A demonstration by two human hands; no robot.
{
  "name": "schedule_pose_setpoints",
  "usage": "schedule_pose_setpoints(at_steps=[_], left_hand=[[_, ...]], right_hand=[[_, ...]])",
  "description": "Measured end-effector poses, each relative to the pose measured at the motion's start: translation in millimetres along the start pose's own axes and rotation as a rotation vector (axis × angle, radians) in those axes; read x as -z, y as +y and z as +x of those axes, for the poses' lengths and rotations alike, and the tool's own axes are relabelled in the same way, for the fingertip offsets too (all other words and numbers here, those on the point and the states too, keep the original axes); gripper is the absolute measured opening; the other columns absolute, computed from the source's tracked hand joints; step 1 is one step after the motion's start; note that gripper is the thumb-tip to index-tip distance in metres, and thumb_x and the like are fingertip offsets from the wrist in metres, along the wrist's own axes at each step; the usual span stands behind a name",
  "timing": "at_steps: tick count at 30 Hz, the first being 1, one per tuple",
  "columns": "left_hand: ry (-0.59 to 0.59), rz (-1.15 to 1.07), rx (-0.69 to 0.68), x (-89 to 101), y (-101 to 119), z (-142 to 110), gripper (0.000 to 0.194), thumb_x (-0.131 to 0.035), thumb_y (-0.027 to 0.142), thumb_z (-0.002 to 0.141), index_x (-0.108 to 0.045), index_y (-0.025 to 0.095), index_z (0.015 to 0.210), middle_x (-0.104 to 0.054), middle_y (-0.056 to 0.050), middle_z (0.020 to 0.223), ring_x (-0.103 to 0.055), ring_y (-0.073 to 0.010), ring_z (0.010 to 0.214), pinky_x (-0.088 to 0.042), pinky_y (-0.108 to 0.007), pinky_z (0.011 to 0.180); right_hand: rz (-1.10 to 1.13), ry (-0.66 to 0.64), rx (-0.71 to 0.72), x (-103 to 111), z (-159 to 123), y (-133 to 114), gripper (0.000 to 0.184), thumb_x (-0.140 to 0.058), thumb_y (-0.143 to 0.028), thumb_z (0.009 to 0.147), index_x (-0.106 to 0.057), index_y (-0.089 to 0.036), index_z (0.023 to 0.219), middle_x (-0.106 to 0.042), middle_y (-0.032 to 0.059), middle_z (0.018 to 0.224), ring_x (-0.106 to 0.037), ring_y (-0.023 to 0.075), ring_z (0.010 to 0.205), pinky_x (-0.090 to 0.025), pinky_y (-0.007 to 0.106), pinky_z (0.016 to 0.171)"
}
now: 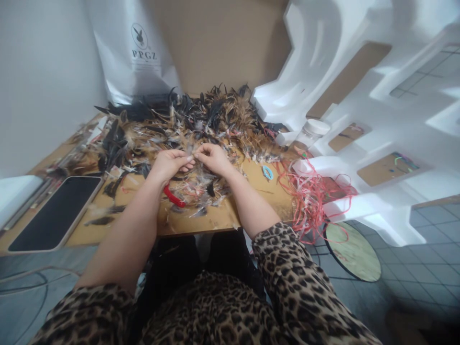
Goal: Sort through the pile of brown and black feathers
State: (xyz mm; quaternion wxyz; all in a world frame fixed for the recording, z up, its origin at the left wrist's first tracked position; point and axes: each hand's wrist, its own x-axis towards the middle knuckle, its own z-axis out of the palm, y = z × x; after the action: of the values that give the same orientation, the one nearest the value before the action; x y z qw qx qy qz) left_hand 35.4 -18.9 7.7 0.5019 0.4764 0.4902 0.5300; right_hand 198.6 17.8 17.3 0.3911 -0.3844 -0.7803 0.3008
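My left hand (171, 165) and my right hand (212, 159) meet above the table with thumbs and fingertips pinched together. A small pale feather (189, 145) shows at the fingertips, partly hidden and blurred. Just beyond spreads a heap of brown and black feathers (215, 112). Loose feather bits and fluff (203, 187) lie under and between my forearms. A bright red curved band (174, 196) sits beside my left wrist; I cannot tell whether it is worn or lies on the table.
A phone (55, 213) lies at the left on the wooden table (260, 191). To the right are a light-blue ring (267, 172), tangled pink-red strings (311, 201), a lidded jar (312, 132) and white foam packing (406, 120). Behind the feathers stands a white printed bag (138, 72).
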Motion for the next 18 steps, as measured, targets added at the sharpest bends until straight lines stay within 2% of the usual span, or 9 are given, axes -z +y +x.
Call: schedule_pose_setpoints(at_steps=[8,14,16,18], left_hand=[[-0.062,0.051,0.047,2.0,-2.6,0.5,0.016,-0.074,0.022,0.060,-0.068,0.010,0.069,-0.068,-0.008,0.064,-0.061,-0.0095,0.053,-0.049,-0.017,0.051],[-0.019,-0.166,0.083,3.9,2.8,1.5,0.011,-0.072,0.017,0.065,-0.067,0.008,0.070,-0.068,-0.007,0.067,-0.059,-0.0057,0.053,-0.047,-0.012,0.050],[-0.014,-0.241,0.088,4.7,4.3,1.6,0.009,-0.070,0.014,0.066,-0.067,0.008,0.072,-0.068,-0.007,0.068,-0.059,-0.0052,0.054,-0.047,-0.012,0.050],[-0.022,-0.299,0.092,5.7,5.1,1.7,0.007,-0.069,0.012,0.067,-0.066,0.008,0.073,-0.067,-0.006,0.067,-0.058,-0.0047,0.053,-0.047,-0.011,0.050]], right_hand=[[0.062,-0.003,-0.002,-3.5,-0.5,-2.3,0.019,-0.058,-0.028,0.073,-0.065,-0.010,0.075,-0.063,0.0008,0.069,-0.051,0.0081,0.062,-0.039,0.021,0.063],[0.401,0.192,-0.131,-2.2,4.2,1.7,0.028,-0.062,-0.038,0.071,-0.063,-0.012,0.081,-0.061,-0.0008,0.069,-0.048,0.0065,0.058,-0.040,0.021,0.060],[0.494,0.190,-0.199,-0.8,4.8,2.9,0.030,-0.065,-0.039,0.069,-0.064,-0.012,0.082,-0.060,-0.0015,0.066,-0.046,0.0052,0.054,-0.039,0.020,0.056],[0.519,0.129,-0.242,-0.1,4.0,3.3,0.029,-0.066,-0.036,0.067,-0.065,-0.012,0.082,-0.059,-0.0020,0.064,-0.043,0.0042,0.052,-0.036,0.019,0.053]])
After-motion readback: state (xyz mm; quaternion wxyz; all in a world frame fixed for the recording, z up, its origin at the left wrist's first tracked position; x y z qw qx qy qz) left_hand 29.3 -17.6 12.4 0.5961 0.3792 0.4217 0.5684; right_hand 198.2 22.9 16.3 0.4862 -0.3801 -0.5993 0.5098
